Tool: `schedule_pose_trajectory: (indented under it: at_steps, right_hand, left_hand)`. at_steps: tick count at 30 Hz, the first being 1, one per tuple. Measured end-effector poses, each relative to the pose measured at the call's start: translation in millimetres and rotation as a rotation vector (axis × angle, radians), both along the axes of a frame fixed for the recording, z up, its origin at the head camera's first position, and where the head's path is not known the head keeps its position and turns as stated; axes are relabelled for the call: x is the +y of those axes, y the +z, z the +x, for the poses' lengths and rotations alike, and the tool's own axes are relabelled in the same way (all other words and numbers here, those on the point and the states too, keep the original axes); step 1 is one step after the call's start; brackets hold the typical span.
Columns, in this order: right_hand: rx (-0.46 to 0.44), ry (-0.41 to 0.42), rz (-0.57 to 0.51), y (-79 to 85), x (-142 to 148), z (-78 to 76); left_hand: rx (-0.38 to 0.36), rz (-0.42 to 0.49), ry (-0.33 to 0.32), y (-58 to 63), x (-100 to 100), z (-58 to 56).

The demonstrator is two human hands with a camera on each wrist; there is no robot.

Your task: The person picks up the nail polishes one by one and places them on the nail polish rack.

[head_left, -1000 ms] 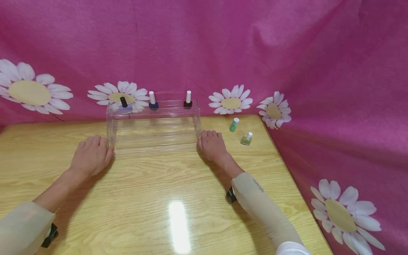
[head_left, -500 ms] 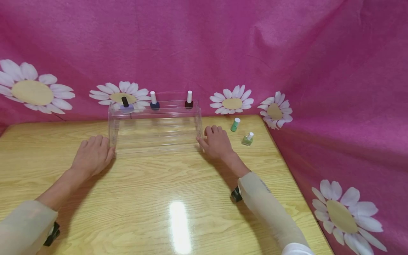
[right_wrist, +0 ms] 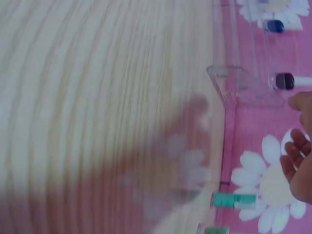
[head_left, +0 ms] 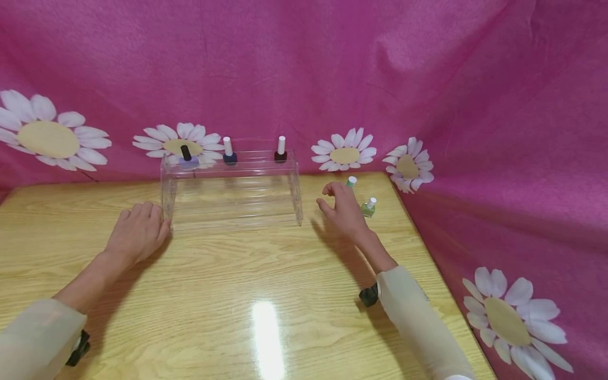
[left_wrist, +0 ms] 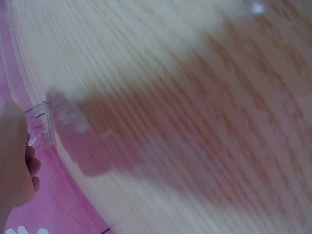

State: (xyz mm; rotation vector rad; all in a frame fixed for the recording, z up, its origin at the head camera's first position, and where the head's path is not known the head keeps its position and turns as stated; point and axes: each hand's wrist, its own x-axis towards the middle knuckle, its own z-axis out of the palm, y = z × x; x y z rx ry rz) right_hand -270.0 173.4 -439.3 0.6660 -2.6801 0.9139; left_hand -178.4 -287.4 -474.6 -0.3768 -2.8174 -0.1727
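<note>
Nearest, in front of the clear rack [head_left: 233, 168], are two pale sleeves [head_left: 418, 322], each with a dark device below the cuff, above the wood-grain table [head_left: 214, 295]. The left hand [head_left: 138, 232] is at the rack's left end, its fingers curled and thumb laid along it, gripping the near corner. The right hand [head_left: 349, 214] hangs to the right of the rack, apart from it, with its fingers loosely bent and the thumb parted from the forefinger. Farther to the rack's right, just past that hand, a yellow-green bottle [head_left: 368, 208] with a white cap stands on the table; beyond it a green bottle [head_left: 351, 182] is partly hidden by the hand. On the rack's top tier stand a lilac bottle [head_left: 188, 161] at the left, a blue bottle [head_left: 230, 157] near the middle and a dark bottle [head_left: 281, 154] at the right. Behind the rack hangs a pink cloth [head_left: 304, 68] printed with white daisies.
</note>
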Motion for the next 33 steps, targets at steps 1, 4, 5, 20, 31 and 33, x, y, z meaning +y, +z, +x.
schedule_pose_trajectory:
  at_steps: [1,4,5,20,31,33]
  right_hand:
    - [0.004,0.002,-0.024,0.4,3,-0.1]
    - [0.023,0.001,-0.084,0.6,13,0.2]
    - [0.032,-0.006,-0.104,0.5,17,0.2]
    - [0.174,-0.215,-0.256,1.1,60,-2.6]
    - [-0.106,-0.312,-0.571,-20.2,79,-13.2]
    - [-0.133,-0.322,-0.584,-23.7,82,-14.6]
  left_hand:
    - [0.004,0.001,0.000,-0.1,0,-0.1]
    - [0.021,0.007,-0.006,-0.6,0,-0.3]
    - [0.025,0.011,-0.008,-0.8,0,-0.4]
    - [0.047,0.067,-0.021,-1.3,4,-0.7]
    - [0.050,0.077,-0.021,-3.5,2,-0.3]
    - [0.043,0.083,-0.019,-4.9,1,-0.2]
